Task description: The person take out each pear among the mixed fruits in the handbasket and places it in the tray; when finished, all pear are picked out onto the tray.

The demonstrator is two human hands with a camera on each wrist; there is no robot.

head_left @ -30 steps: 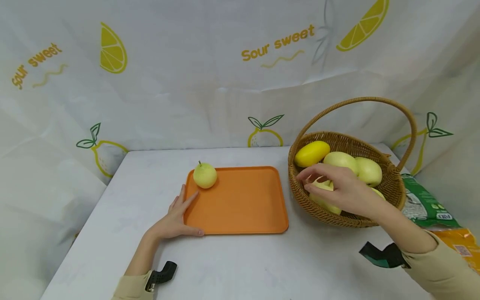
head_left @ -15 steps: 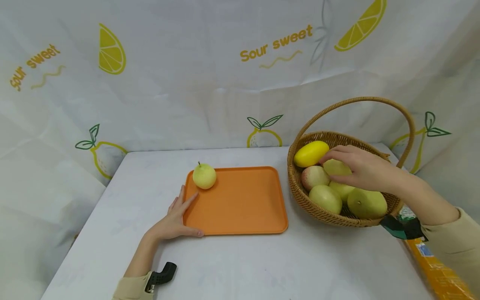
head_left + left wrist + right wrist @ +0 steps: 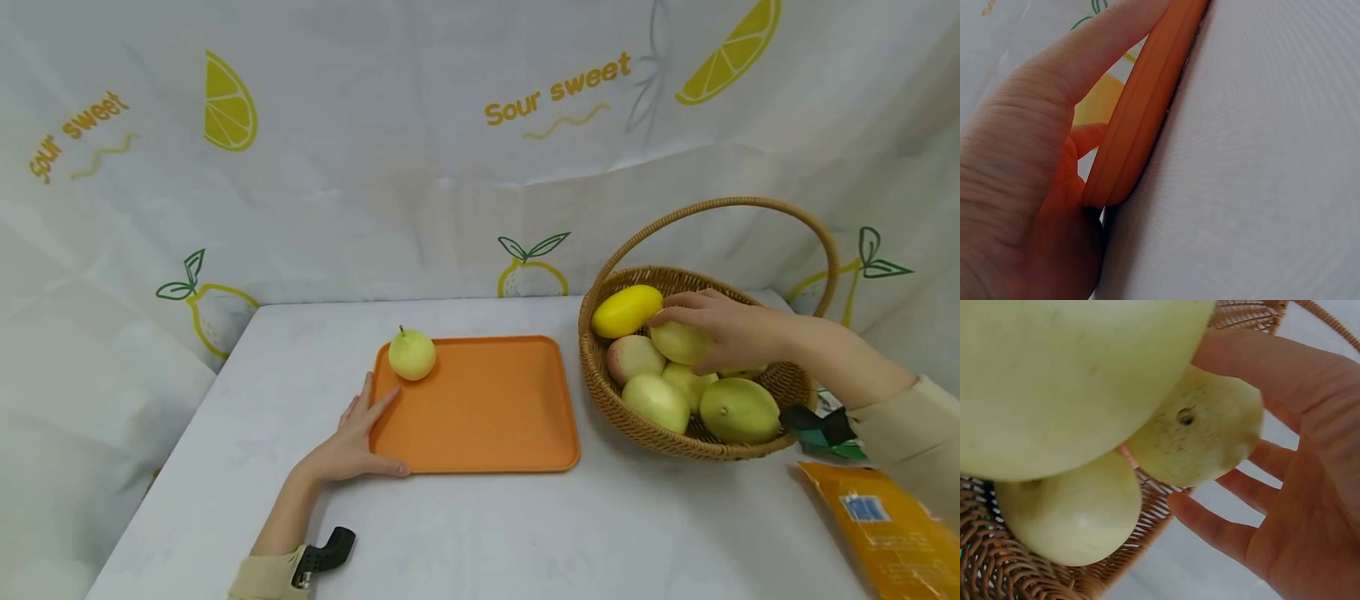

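My left hand rests at the left end of an orange tray, fingers spread along its left rim and thumb at the near edge. The left wrist view shows the thumb against the tray's side wall. A yellow-green pear with a stem sits in the tray's far left corner. Over the wicker basket, my right hand holds a pale green pear. In the right wrist view its thumb and fingers curve round this speckled pear; the palm stands off it.
Around the held pear lie a yellow lemon-shaped fruit, a pinkish peach, and several green fruits, among them a large melon-like one. The tall basket handle arches behind the right hand. An orange packet lies at the right.
My right hand has moved right and back from the basket's front left, then down onto the pear, its fingers closing round it. The left hand and tray have stayed put.
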